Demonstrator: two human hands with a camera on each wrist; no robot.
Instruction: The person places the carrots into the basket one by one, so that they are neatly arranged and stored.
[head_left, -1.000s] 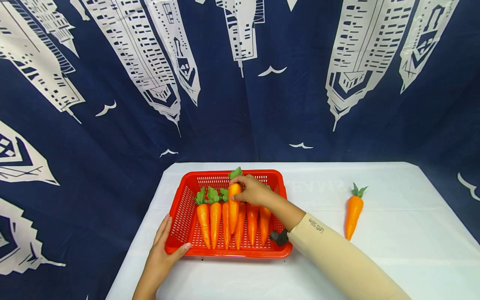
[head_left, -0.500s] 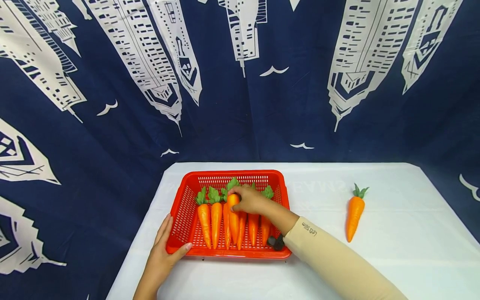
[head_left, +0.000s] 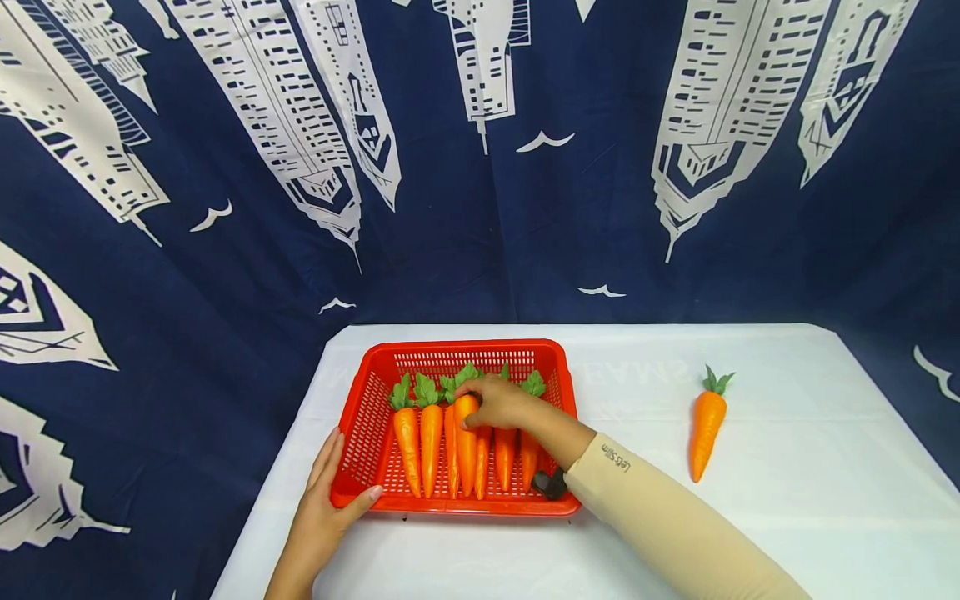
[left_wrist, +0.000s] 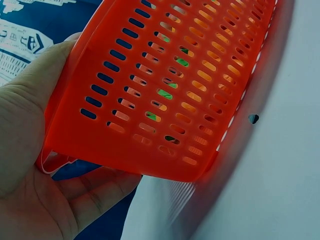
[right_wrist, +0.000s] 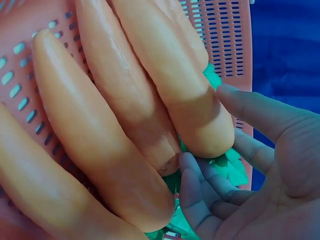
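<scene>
In the head view, my right hand [head_left: 498, 404] is over the red plastic basket [head_left: 561, 367], holding the leafy end of a carrot [head_left: 466, 450]. That carrot lies in the row, its tip toward the near side. The right wrist view has the thumb against the side of the carrot [right_wrist: 182, 82], the fingers bent around its thick end beside green leaves. Other carrots [head_left: 407, 442] lie side by side in the basket, some partly covered by the right hand. My left hand [head_left: 322, 508] grips the basket's near left corner, the thumb on the front rim, fingers along the outer left side.
One more carrot [head_left: 707, 433] lies on the white tabletop [head_left: 630, 433] to the right of the basket. A dark blue curtain [head_left: 480, 225] with white city prints hangs behind. The wrist camera [head_left: 550, 483] on the right arm sits close over the basket's near right corner.
My right hand has lowered the carrot toward the near side, down into the row between the other carrots. The left hand stays on the basket corner.
</scene>
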